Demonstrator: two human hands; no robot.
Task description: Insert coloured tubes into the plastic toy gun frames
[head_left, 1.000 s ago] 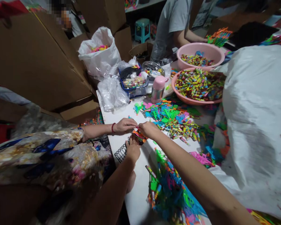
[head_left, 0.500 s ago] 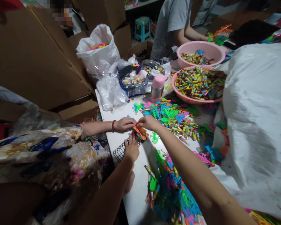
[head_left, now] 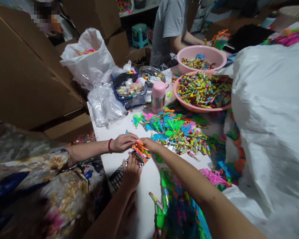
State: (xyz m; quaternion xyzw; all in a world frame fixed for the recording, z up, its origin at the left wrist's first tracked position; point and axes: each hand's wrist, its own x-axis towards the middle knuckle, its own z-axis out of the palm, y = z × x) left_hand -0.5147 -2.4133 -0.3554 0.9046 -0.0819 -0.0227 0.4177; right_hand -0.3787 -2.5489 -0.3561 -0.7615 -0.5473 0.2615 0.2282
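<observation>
one left hand spreads over diagonal black plastic lattice; right hand, grip unclear, meets orange plastic pieces just beyond.

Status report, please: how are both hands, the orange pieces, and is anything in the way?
Left hand spread over black grid. Right hand at orange pieces. Co-worker's hand close by.

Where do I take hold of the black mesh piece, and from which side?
Probably pinch the black mesh by its bare end at the table edge, coming from the left: its open bars look easy to grip there, while the left hand and the orange toys hide much of the rest.
</observation>
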